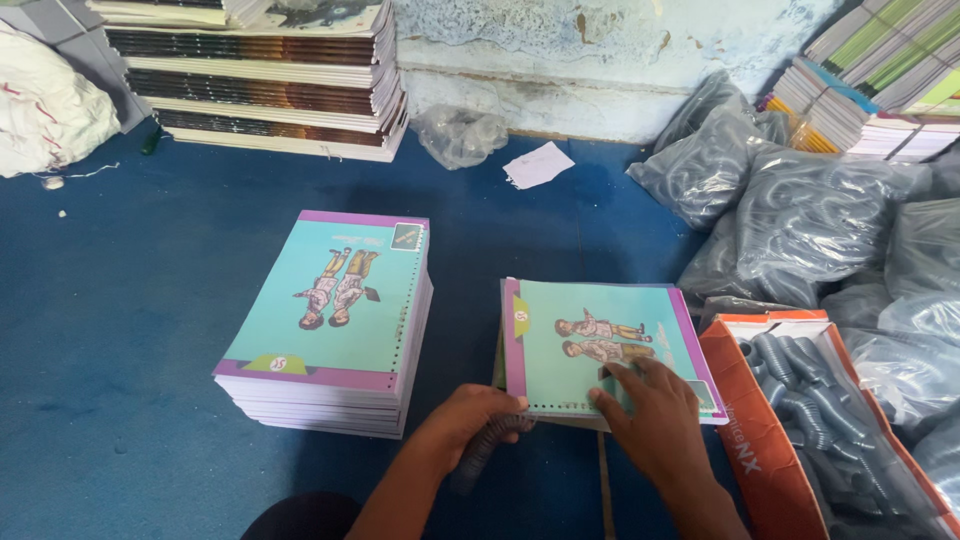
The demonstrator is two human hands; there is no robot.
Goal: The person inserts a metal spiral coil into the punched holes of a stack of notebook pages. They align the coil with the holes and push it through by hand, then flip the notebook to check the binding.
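A teal notebook with a purple border and punched holes (600, 340) lies flat on the blue floor in front of me. My right hand (650, 415) rests flat on its lower right part, fingers spread over the cover. My left hand (470, 415) grips the notebook's lower left corner and also holds a dark spiral binding coil (487, 448) below that corner. To the left stands a neat stack of the same teal notebooks (335, 320), apart from both hands.
An orange cardboard box (750, 420) holding grey spiral coils sits at the right. Behind it lie several plastic bags of coils (800, 210). Tall stacks of books (270, 80) stand at the back wall, more (880, 70) at the far right. A white sack (45, 105) is at the left.
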